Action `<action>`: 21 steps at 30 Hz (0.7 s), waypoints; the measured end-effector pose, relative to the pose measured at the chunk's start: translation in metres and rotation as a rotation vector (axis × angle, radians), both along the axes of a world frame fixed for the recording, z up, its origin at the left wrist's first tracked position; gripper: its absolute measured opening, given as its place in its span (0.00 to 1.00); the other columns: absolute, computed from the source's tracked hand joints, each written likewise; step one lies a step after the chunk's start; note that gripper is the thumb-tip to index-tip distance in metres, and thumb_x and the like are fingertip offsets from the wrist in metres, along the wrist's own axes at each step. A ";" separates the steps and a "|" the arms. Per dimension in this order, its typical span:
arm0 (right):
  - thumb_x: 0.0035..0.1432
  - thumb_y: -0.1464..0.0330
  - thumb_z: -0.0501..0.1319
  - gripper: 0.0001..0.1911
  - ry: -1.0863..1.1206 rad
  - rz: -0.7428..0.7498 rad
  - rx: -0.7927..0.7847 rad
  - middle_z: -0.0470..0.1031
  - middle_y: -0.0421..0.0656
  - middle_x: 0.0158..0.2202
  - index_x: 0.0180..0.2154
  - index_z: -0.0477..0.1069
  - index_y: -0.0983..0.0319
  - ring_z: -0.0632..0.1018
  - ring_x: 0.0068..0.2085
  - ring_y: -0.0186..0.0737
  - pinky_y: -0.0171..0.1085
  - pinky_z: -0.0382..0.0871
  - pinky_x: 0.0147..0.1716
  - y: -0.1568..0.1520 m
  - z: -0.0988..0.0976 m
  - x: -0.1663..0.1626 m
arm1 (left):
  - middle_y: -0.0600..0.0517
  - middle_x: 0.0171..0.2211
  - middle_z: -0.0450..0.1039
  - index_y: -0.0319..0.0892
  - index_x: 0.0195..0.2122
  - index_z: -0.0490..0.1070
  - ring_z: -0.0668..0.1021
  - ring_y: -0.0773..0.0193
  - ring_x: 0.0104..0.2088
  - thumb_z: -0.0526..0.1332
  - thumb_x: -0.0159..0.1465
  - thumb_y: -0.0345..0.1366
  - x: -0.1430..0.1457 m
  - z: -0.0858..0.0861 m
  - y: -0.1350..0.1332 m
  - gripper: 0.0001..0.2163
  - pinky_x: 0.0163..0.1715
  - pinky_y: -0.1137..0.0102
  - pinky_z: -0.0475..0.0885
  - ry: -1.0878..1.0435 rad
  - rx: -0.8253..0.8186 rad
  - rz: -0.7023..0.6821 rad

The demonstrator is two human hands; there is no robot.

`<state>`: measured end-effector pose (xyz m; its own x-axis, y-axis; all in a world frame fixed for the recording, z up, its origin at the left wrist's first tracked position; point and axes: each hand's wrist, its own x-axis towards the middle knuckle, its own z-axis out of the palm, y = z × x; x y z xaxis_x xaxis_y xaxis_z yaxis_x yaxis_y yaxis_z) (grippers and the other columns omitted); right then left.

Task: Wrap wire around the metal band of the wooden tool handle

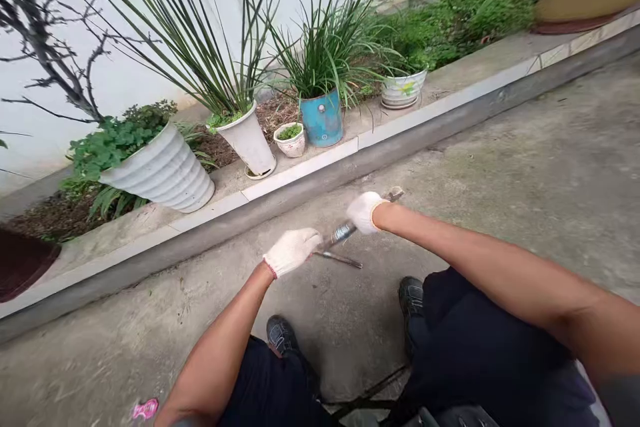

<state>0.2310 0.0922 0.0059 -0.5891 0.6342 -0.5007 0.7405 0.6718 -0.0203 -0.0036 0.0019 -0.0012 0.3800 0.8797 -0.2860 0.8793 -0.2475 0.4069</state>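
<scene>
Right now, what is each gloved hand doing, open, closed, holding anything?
Left hand: closed in a white glove around one end of a metal tool.
Right hand: closed in a white glove, gripping the same tool farther along.

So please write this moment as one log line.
left hand: gloved, grips metal tool | right hand: gloved, grips same tool | second metal piece: below | ground: concrete

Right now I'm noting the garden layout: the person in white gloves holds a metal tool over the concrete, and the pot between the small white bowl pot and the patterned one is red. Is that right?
Not quite: the pot between the small white bowl pot and the patterned pot is blue, not red, as the head view shows. The gloved left hand and right hand do hold a metal tool over the concrete.
</scene>
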 end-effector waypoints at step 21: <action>0.67 0.51 0.59 0.25 0.308 -0.450 0.105 0.84 0.56 0.49 0.54 0.81 0.60 0.85 0.50 0.57 0.43 0.75 0.46 0.013 -0.005 0.013 | 0.55 0.29 0.78 0.45 0.36 0.71 0.79 0.62 0.30 0.48 0.79 0.46 0.020 -0.024 -0.011 0.19 0.36 0.69 0.69 -0.090 -0.229 -0.041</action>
<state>0.2442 0.1057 0.0007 -0.3577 0.8943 -0.2689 0.9254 0.3007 -0.2309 0.0166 -0.0095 -0.0248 0.4473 0.7790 -0.4393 0.8280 -0.1751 0.5327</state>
